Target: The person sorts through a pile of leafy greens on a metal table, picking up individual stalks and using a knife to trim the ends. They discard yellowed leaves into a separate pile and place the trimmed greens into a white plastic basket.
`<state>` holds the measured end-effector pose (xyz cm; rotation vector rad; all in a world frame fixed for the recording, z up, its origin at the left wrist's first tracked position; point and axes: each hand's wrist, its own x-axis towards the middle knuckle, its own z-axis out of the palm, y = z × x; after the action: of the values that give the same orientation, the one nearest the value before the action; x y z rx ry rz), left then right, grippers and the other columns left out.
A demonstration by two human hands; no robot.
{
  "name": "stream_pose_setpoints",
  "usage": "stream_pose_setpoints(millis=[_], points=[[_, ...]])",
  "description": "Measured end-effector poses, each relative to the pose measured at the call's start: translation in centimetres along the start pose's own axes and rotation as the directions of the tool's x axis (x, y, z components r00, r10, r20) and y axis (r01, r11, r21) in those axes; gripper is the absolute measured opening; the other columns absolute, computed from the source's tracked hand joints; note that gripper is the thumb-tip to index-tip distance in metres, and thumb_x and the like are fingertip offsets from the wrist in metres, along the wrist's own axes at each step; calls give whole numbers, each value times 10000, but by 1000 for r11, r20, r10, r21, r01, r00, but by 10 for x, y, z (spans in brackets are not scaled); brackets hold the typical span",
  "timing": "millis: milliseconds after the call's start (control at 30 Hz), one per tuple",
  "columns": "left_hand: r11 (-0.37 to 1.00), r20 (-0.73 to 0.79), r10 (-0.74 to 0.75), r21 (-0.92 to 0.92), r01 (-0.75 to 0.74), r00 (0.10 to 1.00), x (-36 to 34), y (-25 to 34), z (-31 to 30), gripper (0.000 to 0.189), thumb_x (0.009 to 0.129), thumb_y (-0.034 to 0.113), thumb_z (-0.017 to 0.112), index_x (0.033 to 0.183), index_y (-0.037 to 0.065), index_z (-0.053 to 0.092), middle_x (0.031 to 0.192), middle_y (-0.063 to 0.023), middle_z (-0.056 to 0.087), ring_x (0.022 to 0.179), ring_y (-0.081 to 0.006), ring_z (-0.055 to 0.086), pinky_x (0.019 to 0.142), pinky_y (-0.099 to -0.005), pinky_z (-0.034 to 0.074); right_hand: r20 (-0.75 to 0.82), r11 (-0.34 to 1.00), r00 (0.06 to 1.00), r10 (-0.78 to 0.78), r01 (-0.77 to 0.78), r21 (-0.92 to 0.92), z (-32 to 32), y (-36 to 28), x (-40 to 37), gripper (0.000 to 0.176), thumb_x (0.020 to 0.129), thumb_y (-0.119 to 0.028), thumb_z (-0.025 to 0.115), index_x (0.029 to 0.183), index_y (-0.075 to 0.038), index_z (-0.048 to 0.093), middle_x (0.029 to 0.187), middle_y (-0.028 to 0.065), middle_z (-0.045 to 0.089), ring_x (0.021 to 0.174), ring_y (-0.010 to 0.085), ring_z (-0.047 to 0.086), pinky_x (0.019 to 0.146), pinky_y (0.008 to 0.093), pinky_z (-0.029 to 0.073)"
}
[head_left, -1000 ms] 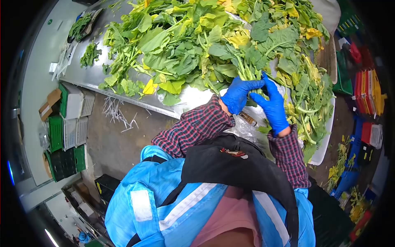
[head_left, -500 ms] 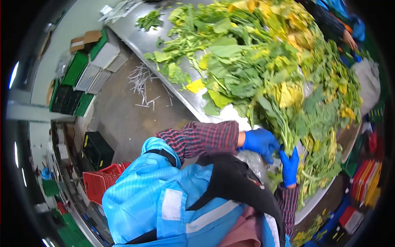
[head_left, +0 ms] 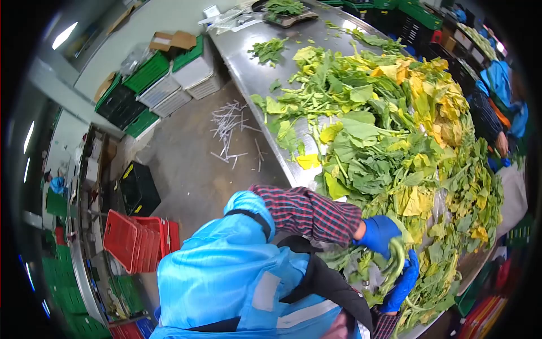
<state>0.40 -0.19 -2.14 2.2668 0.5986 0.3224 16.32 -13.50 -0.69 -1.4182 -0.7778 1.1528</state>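
Note:
My left hand, in a blue glove, is closed at the upper end of a bunch of leafy greens; its fingertips are partly hidden by the stems. Below it, my right hand, also blue-gloved, has its fingers bent round the lower side of the same bunch. The stems curve between both hands, close to my apron. Beyond them a large pile of green and yellow leaves covers much of the metal table.
Red crates and a black crate stand on the floor at left. Stacked green and white crates are by the wall. White strips litter the floor. A co-worker stands at the far right.
The view has shifted, showing more of the table's far end. The bunch is now bent between my hands and nearer my body, and my right hand has turned round its lower side.

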Motion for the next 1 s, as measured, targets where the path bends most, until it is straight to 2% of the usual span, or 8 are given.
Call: stream_pose_setpoints(millis=[67,133,233,500,633,667,767,1000], points=[[791,170,-306,-502,350,937,-7,10,-42,401,643,323,742,849,2,618,699,-110,635,596,-186,614,536,-312,477,-99,925,988,-116,72,-372,-66,87,15,293,886,-177,492,1143,-43,530,1109,62,552,963,169,542,868,307,427],[572,99,-231,-791,217,968,-10,-4,-35,315,689,240,717,893,16,631,706,-66,626,603,-110,576,533,-282,462,47,725,983,-179,164,-669,-49,103,-8,248,827,-101,509,1049,-24,589,995,120,602,923,246,577,833,335,445],[481,168,-309,-821,307,936,-9,-15,-30,330,740,200,685,1022,40,625,806,-47,643,696,-100,579,599,-271,479,324,149,937,-129,342,-928,-55,175,-16,338,803,-315,571,1028,-63,599,933,162,603,821,312,594,704,398,463],[366,378,-330,-793,487,865,1,-30,-20,212,727,174,711,809,-1,626,651,-39,575,569,-106,522,552,-241,417,101,59,994,-28,103,-993,-16,149,-12,332,835,-294,494,1099,-99,543,821,142,589,745,262,605,615,396,466],[315,363,-320,-830,460,875,3,-40,-7,200,736,162,698,836,3,630,676,-32,571,586,-106,509,557,-238,403,-78,689,981,-179,69,-721,-38,151,-27,295,837,-193,520,1101,-64,549,1014,152,593,880,301,603,723,359,474],[299,372,-345,-827,476,862,4,-42,-6,202,733,156,697,850,5,633,685,-28,579,604,-106,514,572,-231,402,-131,589,984,-119,-36,-807,-43,135,-34,279,858,-155,496,1109,-47,550,1092,150,574,973,296,578,783,338,457],[184,460,-405,-806,563,790,7,-39,-6,250,754,145,671,966,22,622,794,-10,587,699,-83,506,660,-236,414,-332,934,943,21,-137,-331,-72,131,-44,293,809,-80,485,1087,-20,554,761,8,533,655,95,481,620,220,409],[350,370,-385,-789,505,845,23,-35,5,262,765,153,651,984,11,624,854,-32,623,747,-102,524,683,-244,404,-383,970,923,43,-130,-205,-86,119,-43,329,746,-83,559,1051,37,541,967,40,566,873,112,509,766,238,420]])
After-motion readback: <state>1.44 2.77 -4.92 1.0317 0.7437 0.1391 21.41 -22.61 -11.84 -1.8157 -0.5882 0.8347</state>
